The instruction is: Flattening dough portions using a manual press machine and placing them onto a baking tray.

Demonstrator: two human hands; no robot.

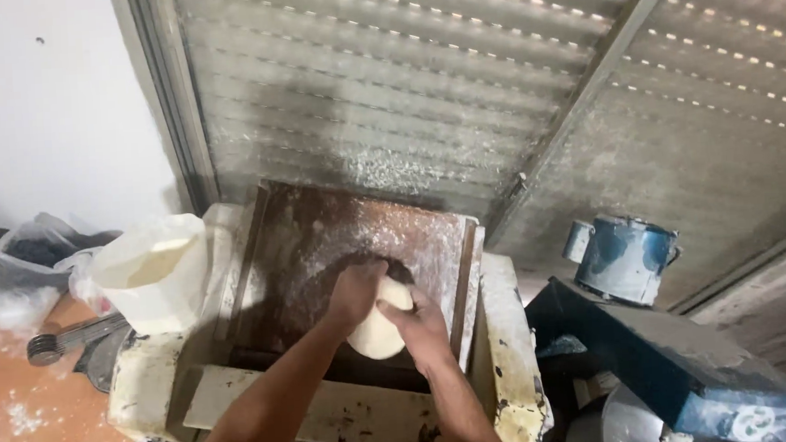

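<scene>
Both forearms reach up from the bottom edge of the view, and the two hands meet on a pale, flattened piece of dough (pixel 383 329). It sits at the lower middle of a slanted, flour-dusted metal chute (pixel 322 243), right where the chute drops into a dark slot of a cream-coloured dough machine (pixel 507 349). The left hand (pixel 355 293) curls over the dough's upper left edge, fingers bent and pressing on it. The right hand (pixel 424 329) clasps the dough's right side, thumb across the front; both hands grip the dough between them.

Rusty brown shows through the flour on the chute, which has raised rails along both sides. Off the machine's left corner stands a white plastic bag (pixel 149 270) with a pale mass inside. Further left lies a clear bag (pixel 19 276) on an orange floor (pixel 17 402) speckled with flour. To the right of the machine sits a blue metal housing (pixel 669 359), with a blue-grey cylindrical motor (pixel 626 258) behind it. A dusty slatted roller shutter (pixel 386 87) fills the background.
</scene>
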